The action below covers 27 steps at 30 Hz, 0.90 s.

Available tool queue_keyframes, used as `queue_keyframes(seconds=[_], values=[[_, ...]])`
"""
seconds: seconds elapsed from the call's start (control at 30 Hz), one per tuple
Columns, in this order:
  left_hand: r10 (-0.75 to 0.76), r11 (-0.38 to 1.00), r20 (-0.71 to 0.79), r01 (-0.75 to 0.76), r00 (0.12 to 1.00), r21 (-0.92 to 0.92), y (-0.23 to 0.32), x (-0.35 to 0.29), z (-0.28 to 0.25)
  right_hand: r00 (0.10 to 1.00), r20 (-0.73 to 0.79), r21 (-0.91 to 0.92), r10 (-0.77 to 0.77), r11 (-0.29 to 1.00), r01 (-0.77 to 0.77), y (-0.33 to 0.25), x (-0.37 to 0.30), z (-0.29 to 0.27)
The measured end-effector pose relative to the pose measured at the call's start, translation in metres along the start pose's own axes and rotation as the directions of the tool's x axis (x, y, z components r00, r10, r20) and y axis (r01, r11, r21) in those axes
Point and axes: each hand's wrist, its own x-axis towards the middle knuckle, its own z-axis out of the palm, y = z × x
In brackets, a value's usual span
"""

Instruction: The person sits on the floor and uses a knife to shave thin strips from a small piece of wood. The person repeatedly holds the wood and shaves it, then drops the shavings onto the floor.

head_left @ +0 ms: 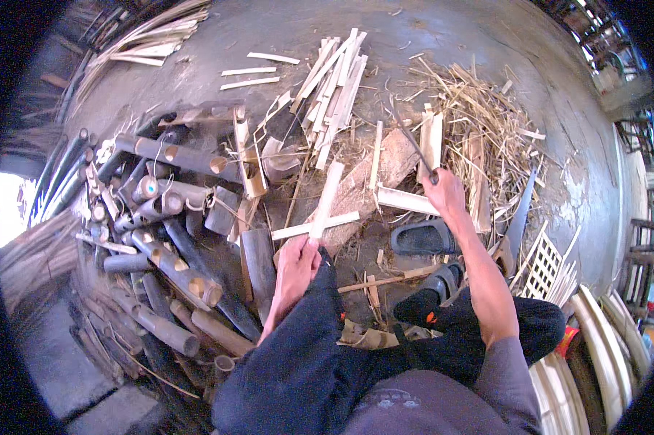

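Your left hand [296,262] was closed around the lower end of a pale bamboo slat [326,200], fingers wrapped tight, holding it upright-ish over the wooden block [370,181] in front of your knees. A second slat [315,225] lay crosswise under it, touching or just beneath; I couldn't tell which. Your right hand [446,192] was fisted on the handle of a dark blade [412,141], which was raised above the block and well clear of the slat you held.

Judging from how things lay, you were well into the splitting but far from through it. Done: a loose stack of flat split slats [334,87] lay beyond the block, a few more were scattered further out on the ground [428,29], and a heap of shavings [479,123] spread to your right. Left: a big pile of round bamboo sections [160,239] sat on your left, most of them whole tubes, a few already halved.

There was no real container in view. The only hollow things were the cut tubes themselves, and the open ends that showed looked empty. The split slats were simply lying on the ground, not gathered into anything.

A dark sandal [423,238] lay loose near the block, your foot wore another [443,283], and a saw [519,221] rested by a small bamboo lattice [543,264] at your right.
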Motion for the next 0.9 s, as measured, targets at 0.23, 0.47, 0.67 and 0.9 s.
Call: queue_keyframes(seconds=[0.23,0.47,0.67,0.9], values=[[0.098,0.97,-0.094,-0.074,0.991,0.232,0.004,0.022,0.021,0.897,0.35,-0.211,-0.269,0.911,0.355,-0.067,-0.079,0.017],[-0.073,0.997,0.068,0.073,0.995,-0.005,-0.02,-0.014,-0.007,0.996,-0.089,-0.118,0.017,0.993,-0.027,0.019,-0.017,-0.043],[0.332,0.851,-0.084,-0.337,0.94,-0.404,-0.058,0.122,-0.018,0.989,0.013,0.017,0.149,0.989,-0.149,0.027,-0.055,-0.007],[0.009,0.773,-0.267,-0.176,0.964,-0.609,0.096,0.268,-0.115,0.986,0.083,0.061,0.145,0.987,-0.15,0.021,-0.098,0.023]])
